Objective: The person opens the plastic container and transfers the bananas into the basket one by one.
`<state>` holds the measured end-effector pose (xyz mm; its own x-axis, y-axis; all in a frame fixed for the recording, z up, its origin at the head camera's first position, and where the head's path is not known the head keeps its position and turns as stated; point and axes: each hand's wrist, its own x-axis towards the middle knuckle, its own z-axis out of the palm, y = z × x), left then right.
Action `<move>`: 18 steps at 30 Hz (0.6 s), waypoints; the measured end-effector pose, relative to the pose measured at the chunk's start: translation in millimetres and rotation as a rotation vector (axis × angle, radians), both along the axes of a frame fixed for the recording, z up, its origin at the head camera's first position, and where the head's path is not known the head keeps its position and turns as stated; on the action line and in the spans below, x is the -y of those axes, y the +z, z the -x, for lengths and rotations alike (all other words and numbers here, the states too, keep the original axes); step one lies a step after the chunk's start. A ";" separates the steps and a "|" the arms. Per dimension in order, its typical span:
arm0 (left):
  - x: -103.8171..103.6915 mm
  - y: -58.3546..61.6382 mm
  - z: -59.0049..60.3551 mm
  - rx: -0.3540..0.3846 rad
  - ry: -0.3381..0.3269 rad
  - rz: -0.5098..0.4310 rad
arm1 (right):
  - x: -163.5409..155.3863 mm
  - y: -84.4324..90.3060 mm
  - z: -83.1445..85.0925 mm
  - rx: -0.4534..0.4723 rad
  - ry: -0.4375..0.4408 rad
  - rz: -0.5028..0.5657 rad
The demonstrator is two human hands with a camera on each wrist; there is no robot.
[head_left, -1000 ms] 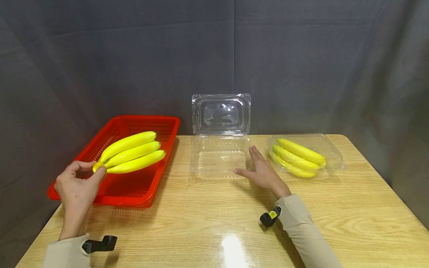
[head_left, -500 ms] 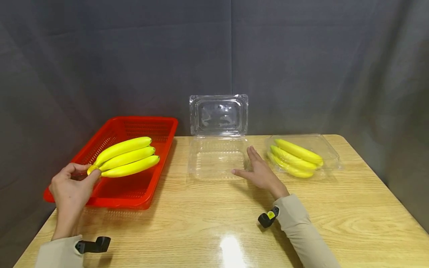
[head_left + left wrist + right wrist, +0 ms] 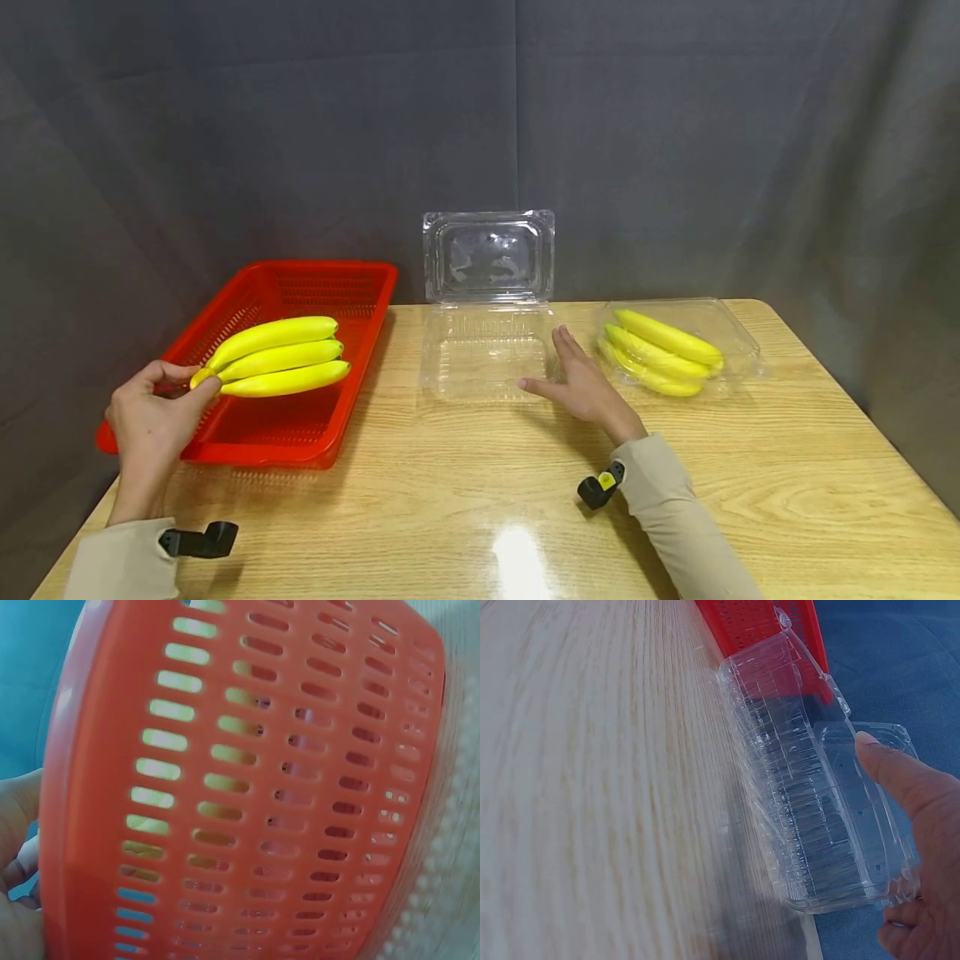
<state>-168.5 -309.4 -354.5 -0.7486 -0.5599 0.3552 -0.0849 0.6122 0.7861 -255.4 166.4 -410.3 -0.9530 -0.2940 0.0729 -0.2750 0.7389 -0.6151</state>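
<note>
Head view: wooden table (image 3: 480,500), grey curtain (image 3: 300,125) behind.

Bright yellow bananas (image 3: 273,356) sit over a red slotted basket (image 3: 300,421), a see-through clear clamshell box (image 3: 487,308) and more yellow bananas in clear plastic (image 3: 663,352) rest on the pale wood-grain table (image 3: 480,500), against dark grey cloth (image 3: 675,125)

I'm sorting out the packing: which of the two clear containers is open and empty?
The middle clear container, beside the right hand: its lid stands upright and its tray is empty. The right-hand clear container holds bananas.
</note>
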 end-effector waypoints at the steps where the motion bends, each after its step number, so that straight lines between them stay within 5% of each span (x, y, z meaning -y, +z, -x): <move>1: 1.0 0.1 0.0 0.012 -0.005 -0.002 | 0.1 0.0 0.0 0.001 0.000 0.001; 15: 12.9 3.0 4.6 0.176 -0.098 0.083 | -0.7 -1.3 1.9 -0.011 0.011 -0.011; 18: 16.9 3.7 6.5 0.198 -0.151 0.043 | -0.5 -1.8 2.3 -0.014 0.010 -0.012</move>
<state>-175.0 -326.2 -350.9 -0.8802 -0.4237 0.2139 -0.1397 0.6620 0.7364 -257.7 167.0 -412.1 -0.9488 -0.3049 0.0829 -0.2915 0.7433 -0.6021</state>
